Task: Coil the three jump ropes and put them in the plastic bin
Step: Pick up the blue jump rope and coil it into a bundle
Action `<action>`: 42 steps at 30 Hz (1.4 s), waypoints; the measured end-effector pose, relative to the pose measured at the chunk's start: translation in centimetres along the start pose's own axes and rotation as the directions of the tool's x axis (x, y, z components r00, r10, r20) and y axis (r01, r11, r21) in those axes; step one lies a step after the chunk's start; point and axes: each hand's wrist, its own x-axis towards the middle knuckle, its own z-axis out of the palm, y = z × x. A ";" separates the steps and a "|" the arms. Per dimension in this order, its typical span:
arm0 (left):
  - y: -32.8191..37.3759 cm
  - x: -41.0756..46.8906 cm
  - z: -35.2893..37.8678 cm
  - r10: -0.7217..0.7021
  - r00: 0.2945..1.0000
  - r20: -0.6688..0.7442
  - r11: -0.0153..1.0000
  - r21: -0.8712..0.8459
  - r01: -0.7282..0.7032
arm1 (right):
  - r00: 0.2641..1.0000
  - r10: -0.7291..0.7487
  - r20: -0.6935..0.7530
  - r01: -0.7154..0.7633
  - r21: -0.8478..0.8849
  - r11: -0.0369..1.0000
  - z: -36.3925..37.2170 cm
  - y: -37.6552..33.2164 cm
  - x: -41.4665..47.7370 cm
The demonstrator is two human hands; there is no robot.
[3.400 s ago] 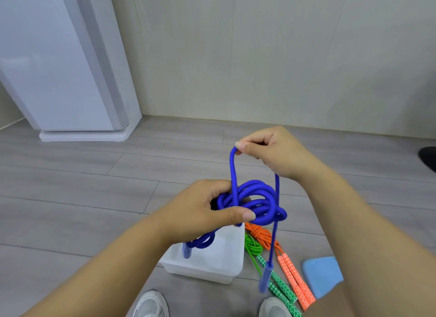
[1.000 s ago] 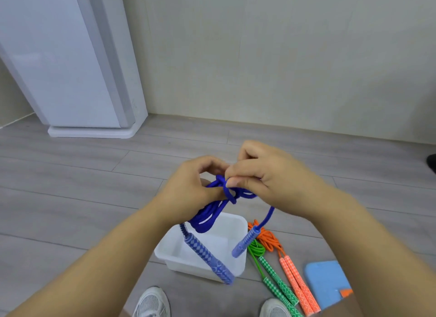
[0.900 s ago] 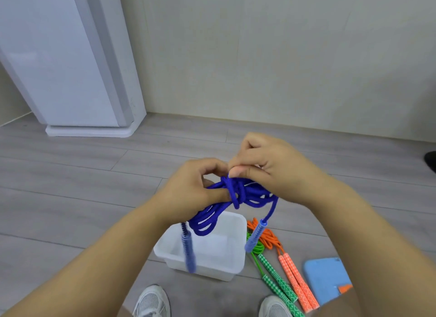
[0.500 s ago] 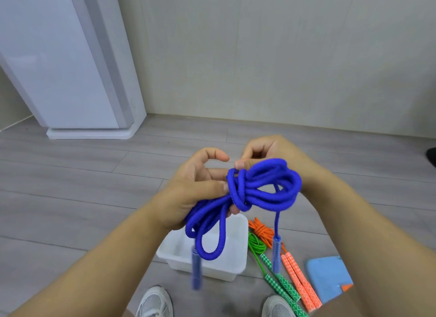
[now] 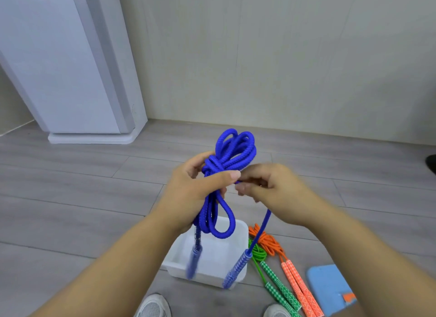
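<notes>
- At centre frame, the blue jump rope [image 5: 232,156] is bundled in loops above the plastic bin [image 5: 210,277], with both handles dangling over the bin.
- The left grip [image 5: 195,191] is wrapped around the bundle's middle, and the right grip [image 5: 271,186] pinches a loose strand beside it.
- Toward the lower right, the green jump rope [image 5: 259,254] and orange jump rope [image 5: 271,242] lie on the floor just beside the bin.

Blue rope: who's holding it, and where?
The blue braided jump rope is held at its coil's wrapped middle by the left-hand grip; the right-hand grip pinches the loose strand running down to one handle.
</notes>
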 end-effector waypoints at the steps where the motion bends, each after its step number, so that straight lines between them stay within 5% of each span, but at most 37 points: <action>1: 0.0 0.0 0.0 0.009 0.999 -0.048 1.000 -0.013 -0.010 | 1.000 0.007 0.012 -0.007 0.002 1.000 0.2 -0.1 -0.2; 9: -0.5 0.5 -0.6 0.082 0.951 -0.298 0.995 0.077 -0.062 | 0.998 0.001 0.069 0.011 -0.175 0.985 0.7 -0.6 -0.9; 19: -2.7 1.7 -1.1 0.188 0.933 -0.305 0.898 0.438 -0.038 | 0.987 -0.136 0.081 0.152 -0.247 0.957 -0.3 -1.1 -2.8; 26: -2.1 1.1 -1.2 0.112 0.994 0.019 0.856 0.506 -0.106 | 0.971 -0.240 0.017 0.238 -0.186 0.953 -1.0 -1.0 -3.0; 31: -1.5 0.6 -1.4 -0.063 0.983 0.175 0.814 0.578 -0.051 | 0.926 -0.373 0.061 0.369 -0.356 0.858 -0.9 -0.9 -1.9; 35: -0.8 -0.1 -0.7 -0.091 0.931 0.354 0.734 0.656 -0.177 | 0.923 -0.382 0.049 0.372 -0.371 0.851 -1.2 -1.2 -0.8; 39: -1.2 -0.3 0.5 -0.021 0.940 0.339 0.704 0.673 -0.227 | 0.952 -0.306 0.023 0.305 -0.188 0.934 -1.7 -1.4 0.4; 42: -0.6 -0.5 0.4 -0.015 0.967 0.253 0.836 0.534 -0.127 | 0.985 -0.163 -0.054 0.165 0.046 0.985 -2.7 -0.5 0.9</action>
